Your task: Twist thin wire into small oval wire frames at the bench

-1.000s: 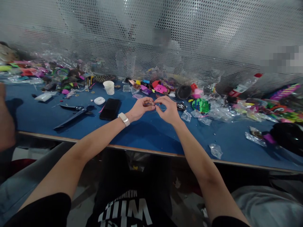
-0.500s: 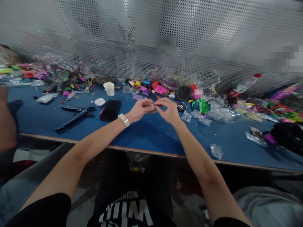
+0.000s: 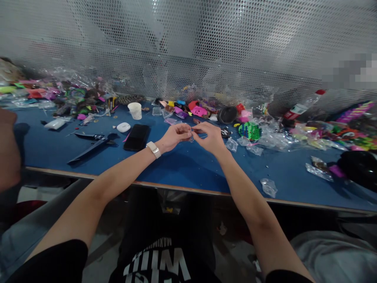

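Both hands meet over the blue table (image 3: 182, 169), fingertips almost touching. My left hand (image 3: 176, 136), with a pale band on its wrist, pinches something small and thin. Opposite it, my right hand (image 3: 209, 136) has thumb and forefinger pressed together at the same spot. Fine, clear or shiny strands show between and just below the fingertips; what they belong to is too small to make out. Left of my hands lie a black phone (image 3: 136, 137) and a white oval case (image 3: 123, 127). Small clear plastic bags (image 3: 231, 144) lie right of my right hand.
Dark blade-like pieces (image 3: 91, 149) lie at the left, near a person's arm (image 3: 8, 149). A paper cup (image 3: 135, 111), colourful piles (image 3: 198, 110) and a bottle (image 3: 303, 108) line the perforated metal panel (image 3: 176, 47). A crumpled bag (image 3: 268, 188) is near the front edge.
The thin strands below my fingertips show more clearly now. Both hands stay nearly in place, still pinched together. The person's arm at the far left has shifted slightly.
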`<move>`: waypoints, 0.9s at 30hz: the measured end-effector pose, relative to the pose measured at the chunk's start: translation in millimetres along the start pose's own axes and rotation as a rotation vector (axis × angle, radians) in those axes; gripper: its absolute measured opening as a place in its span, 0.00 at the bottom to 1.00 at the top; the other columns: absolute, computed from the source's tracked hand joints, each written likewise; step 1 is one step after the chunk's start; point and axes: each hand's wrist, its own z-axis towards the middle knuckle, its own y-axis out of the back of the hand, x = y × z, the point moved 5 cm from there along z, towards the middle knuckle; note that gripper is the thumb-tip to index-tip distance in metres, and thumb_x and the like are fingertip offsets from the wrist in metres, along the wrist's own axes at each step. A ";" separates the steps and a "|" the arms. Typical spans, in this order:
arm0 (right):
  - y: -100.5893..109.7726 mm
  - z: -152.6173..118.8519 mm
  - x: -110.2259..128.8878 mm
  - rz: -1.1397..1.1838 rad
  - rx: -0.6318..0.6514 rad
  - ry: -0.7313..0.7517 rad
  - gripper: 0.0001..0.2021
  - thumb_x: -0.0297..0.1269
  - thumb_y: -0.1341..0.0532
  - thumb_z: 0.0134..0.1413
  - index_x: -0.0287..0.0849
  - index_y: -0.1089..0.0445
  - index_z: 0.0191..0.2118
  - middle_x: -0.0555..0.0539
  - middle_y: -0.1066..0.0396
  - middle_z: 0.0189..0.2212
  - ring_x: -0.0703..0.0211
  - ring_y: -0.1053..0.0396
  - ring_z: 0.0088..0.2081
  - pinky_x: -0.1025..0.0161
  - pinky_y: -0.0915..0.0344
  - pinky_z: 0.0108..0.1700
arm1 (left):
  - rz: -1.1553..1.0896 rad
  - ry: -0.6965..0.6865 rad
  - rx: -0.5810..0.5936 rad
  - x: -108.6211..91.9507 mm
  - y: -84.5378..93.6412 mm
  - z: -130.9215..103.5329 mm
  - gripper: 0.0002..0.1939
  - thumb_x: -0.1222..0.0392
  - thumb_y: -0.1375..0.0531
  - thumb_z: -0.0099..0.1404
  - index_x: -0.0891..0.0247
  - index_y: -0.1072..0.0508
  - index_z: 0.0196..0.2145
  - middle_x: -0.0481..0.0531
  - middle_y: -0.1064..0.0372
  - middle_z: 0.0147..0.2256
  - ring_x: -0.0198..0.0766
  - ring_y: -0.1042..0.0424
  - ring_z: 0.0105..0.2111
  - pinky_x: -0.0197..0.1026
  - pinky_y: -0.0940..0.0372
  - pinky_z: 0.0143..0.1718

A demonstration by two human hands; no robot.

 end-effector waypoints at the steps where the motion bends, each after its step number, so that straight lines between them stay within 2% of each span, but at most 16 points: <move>1: -0.2 -0.1 -0.6 -0.005 -0.009 -0.002 0.08 0.41 0.31 0.71 0.47 0.14 0.46 0.43 0.14 0.45 0.49 0.15 0.42 0.48 0.10 0.48 | 0.001 0.001 0.004 0.4 0.0 0.3 0.31 0.52 0.10 0.47 0.63 0.19 0.40 0.48 0.20 0.35 0.36 0.22 0.36 0.44 0.26 0.44; 6: -3.7 -0.6 -4.4 -0.004 -0.027 -0.046 0.04 0.38 0.29 0.66 0.49 0.15 0.43 0.44 0.14 0.43 0.47 0.16 0.41 0.44 0.11 0.47 | 0.009 -0.010 0.029 1.9 -0.5 0.8 0.27 0.55 0.12 0.52 0.62 0.19 0.42 0.48 0.19 0.37 0.34 0.21 0.36 0.41 0.25 0.45; 11: -7.0 0.2 -1.6 0.019 -0.063 -0.124 0.02 0.39 0.28 0.65 0.49 0.17 0.40 0.44 0.15 0.42 0.47 0.17 0.40 0.43 0.11 0.47 | 0.042 -0.028 0.004 2.1 0.3 1.1 0.24 0.56 0.14 0.56 0.62 0.20 0.42 0.49 0.19 0.37 0.36 0.20 0.38 0.44 0.23 0.47; 16: -9.7 1.0 -1.3 0.080 -0.059 -0.198 0.04 0.39 0.29 0.65 0.48 0.20 0.37 0.43 0.17 0.43 0.46 0.17 0.45 0.47 0.11 0.43 | 0.061 -0.031 -0.026 -0.6 0.3 0.1 0.25 0.56 0.13 0.53 0.62 0.19 0.42 0.50 0.19 0.38 0.38 0.22 0.39 0.46 0.24 0.49; 22: -11.6 -0.5 -6.7 0.130 -0.076 -0.257 0.04 0.39 0.29 0.63 0.47 0.19 0.40 0.42 0.18 0.46 0.50 0.18 0.41 0.49 0.12 0.43 | 0.067 -0.061 -0.017 0.3 1.4 2.1 0.23 0.58 0.15 0.56 0.62 0.20 0.43 0.50 0.20 0.39 0.37 0.22 0.40 0.46 0.25 0.50; 27: -12.7 -0.9 -9.5 0.159 -0.082 -0.283 0.05 0.41 0.28 0.63 0.47 0.19 0.41 0.42 0.18 0.45 0.49 0.18 0.42 0.49 0.12 0.43 | 0.075 -0.096 -0.023 2.5 3.7 4.0 0.26 0.58 0.14 0.53 0.62 0.20 0.44 0.50 0.20 0.39 0.37 0.22 0.40 0.46 0.25 0.50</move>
